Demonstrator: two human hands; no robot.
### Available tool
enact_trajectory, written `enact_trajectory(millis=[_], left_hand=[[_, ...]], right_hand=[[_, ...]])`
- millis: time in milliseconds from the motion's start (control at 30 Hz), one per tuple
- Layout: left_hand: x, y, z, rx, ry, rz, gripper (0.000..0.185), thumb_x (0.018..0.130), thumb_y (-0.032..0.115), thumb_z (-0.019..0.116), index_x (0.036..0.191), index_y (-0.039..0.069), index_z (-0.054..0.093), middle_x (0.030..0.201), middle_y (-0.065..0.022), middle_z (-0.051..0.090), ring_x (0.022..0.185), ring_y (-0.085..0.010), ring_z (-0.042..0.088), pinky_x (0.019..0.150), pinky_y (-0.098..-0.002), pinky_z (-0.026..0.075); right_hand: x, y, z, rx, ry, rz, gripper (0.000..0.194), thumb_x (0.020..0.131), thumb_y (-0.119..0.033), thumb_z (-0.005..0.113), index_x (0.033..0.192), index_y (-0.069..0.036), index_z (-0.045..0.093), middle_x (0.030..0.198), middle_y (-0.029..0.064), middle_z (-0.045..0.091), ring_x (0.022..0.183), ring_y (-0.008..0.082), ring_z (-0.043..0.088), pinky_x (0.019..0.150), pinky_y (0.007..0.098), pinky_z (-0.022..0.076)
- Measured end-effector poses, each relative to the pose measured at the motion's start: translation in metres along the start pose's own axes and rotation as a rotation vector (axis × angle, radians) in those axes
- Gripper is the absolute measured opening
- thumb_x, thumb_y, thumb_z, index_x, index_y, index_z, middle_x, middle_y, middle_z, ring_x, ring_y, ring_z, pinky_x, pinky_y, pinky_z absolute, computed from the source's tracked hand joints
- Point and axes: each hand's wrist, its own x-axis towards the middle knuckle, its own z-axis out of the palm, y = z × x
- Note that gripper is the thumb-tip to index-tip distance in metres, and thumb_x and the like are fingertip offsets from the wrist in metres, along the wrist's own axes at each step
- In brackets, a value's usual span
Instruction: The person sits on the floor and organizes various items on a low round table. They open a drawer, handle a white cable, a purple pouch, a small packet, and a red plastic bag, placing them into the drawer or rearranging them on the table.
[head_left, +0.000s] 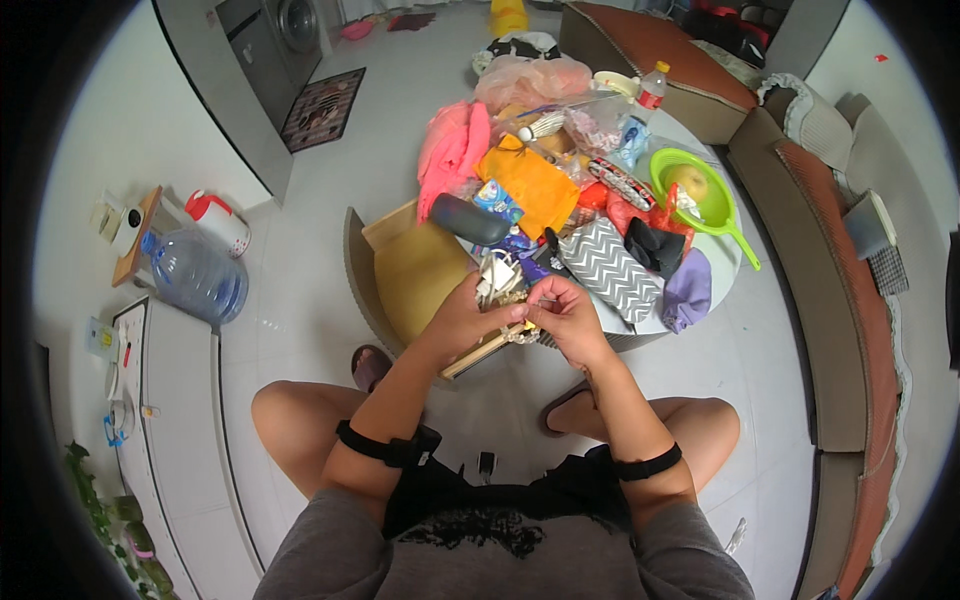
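My left hand (463, 319) and my right hand (568, 315) meet over the near edge of a round white table (720, 279), with their fingertips touching. Between them they hold a bundle of white cable (499, 277) with a white plug-like piece and a beaded, cream-coloured strand (523, 335) hanging below. A small yellow bit shows at the fingertips; what it is cannot be told. Just beyond lie a dark glasses case (470, 219), a blue packet (497, 200), an orange cloth bag (531, 184) and a grey zigzag-patterned pouch (611, 268).
An open drawer (416, 281) juts out on the left of the table. A green strainer (724, 202) holding a round fruit, a purple pouch (688, 291), a plastic bottle (652, 90) and pink cloth (454, 150) crowd the tabletop. A sofa (780, 285) stands at right.
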Motion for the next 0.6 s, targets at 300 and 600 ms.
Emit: enact_trajectory(millis=[300,600], left_hand=[[-0.009,0.008,0.033,-0.261,0.034,0.029,0.036,0.083,-0.001,0.048,0.118,0.006,0.047,0.091,0.0007,0.054,0.067,-0.0049,0.047,0.054,-0.0214,0.039],[-0.025,0.008,0.029,0.007,0.077,0.161,0.029,0.091,0.010,0.054,0.118,0.004,0.047,0.085,-0.0002,0.053,0.071,-0.0063,0.048,0.062,-0.0210,0.042]], right_hand=[[-0.037,-0.025,-0.004,0.618,-0.108,0.439,0.020,0.090,-0.006,0.051,0.109,0.001,0.054,0.083,0.0119,0.063,0.074,0.0193,0.062,0.069,0.0295,0.0511],[-0.049,-0.048,0.015,-0.078,0.036,0.037,0.026,0.078,-0.002,0.070,0.103,0.002,0.065,0.089,0.0134,0.069,0.057,0.0078,0.058,0.045,0.0203,0.0466]])
